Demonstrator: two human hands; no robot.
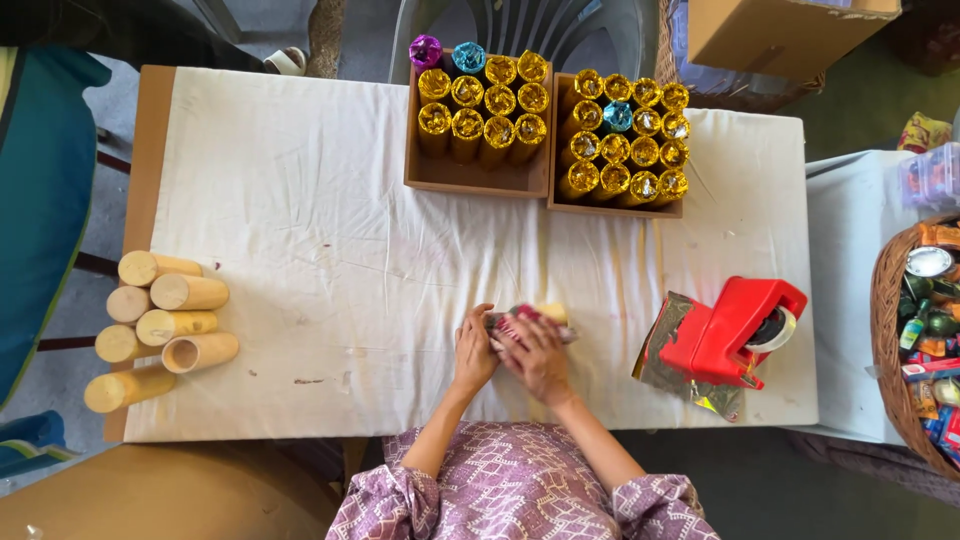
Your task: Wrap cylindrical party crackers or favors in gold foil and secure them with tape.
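Head view. Left hand (474, 350) and right hand (538, 358) both closed over a tube in pink-red foil (530, 318), fingers curled on it, palms down. Tube lying flat on the white cloth (330, 250), near the front edge of the table, a little right of centre. Long axis roughly parallel to that front edge; bare pale end pointing right. Left end and most of the wrapping hidden under the fingers; foil pattern hard to make out.
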